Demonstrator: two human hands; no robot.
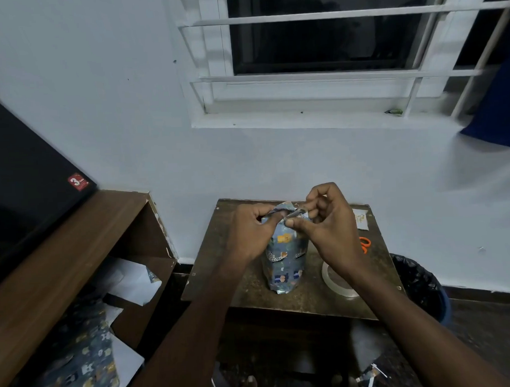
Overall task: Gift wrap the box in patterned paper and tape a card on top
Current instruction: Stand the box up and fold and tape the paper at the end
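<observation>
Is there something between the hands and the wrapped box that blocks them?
Nothing visible does. Both the left hand and the right hand already pinch the paper at the top of the wrapped box.

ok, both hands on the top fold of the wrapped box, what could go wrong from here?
1. Left hand and right hand pinch the paper at the top of the upright wrapped box; a pull could tear it or tip the box.
2. The tape roll lies under the right forearm, awkward to reach one-handed.
</observation>
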